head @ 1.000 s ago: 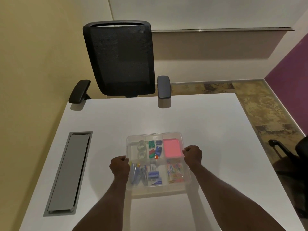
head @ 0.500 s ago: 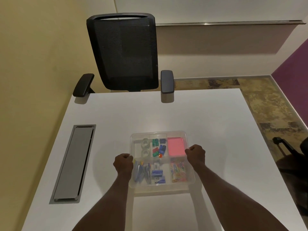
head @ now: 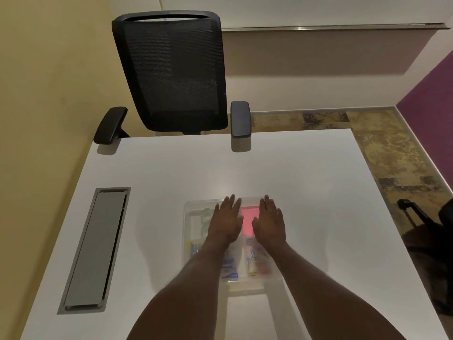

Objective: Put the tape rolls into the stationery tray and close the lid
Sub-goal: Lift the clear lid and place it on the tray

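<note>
Left hand [head: 225, 223]: flat, fingers spread — covering the tray's [head: 190, 251] middle.
Right hand [head: 269, 223]: flat, fingers spread.
Tape rolls [head: 203, 220]: blurred — barely readable.

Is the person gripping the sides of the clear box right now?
No, both the left hand and right hand lie open and flat on top of the stationery tray, fingers spread.

A white table [head: 282, 173] carries a clear stationery tray [head: 190, 214] near its middle, toward six o'clock. A grey cable hatch [head: 94, 249] sits flush at nine o'clock.
</note>
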`<state>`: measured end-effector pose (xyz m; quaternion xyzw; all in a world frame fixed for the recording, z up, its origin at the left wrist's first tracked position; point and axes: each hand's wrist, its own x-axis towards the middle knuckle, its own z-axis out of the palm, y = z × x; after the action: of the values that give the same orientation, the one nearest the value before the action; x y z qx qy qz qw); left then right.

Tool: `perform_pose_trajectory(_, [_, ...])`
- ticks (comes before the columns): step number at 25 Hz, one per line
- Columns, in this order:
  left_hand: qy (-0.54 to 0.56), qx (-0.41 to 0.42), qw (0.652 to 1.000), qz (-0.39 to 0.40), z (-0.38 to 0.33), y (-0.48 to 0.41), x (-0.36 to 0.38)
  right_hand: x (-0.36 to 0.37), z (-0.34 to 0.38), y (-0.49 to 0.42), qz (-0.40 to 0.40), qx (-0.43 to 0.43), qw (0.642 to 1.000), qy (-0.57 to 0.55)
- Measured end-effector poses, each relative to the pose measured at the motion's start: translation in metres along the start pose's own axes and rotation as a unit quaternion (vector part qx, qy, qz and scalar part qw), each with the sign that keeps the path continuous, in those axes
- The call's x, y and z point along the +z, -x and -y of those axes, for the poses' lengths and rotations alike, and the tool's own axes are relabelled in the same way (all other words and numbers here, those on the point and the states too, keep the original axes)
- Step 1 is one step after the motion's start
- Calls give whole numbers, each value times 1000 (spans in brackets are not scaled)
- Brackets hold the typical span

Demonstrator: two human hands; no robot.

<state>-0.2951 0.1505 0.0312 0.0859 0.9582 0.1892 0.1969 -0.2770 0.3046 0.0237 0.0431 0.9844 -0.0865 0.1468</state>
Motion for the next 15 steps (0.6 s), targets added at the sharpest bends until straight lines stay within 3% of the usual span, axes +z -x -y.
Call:
perform_pose_trajectory(3, [-22,-6,999,31,-14,-10,13,7,-2,0,1,-1,1000,9])
perform_pose_trajectory(12, [-56,-16,998,0,-12,-7,8,5,-3,-3,41,-23,994,98])
perform_pose_trajectory(15, [-48,-74,996,-25,22,14,5,3,-1,-3,43,-25,994,96])
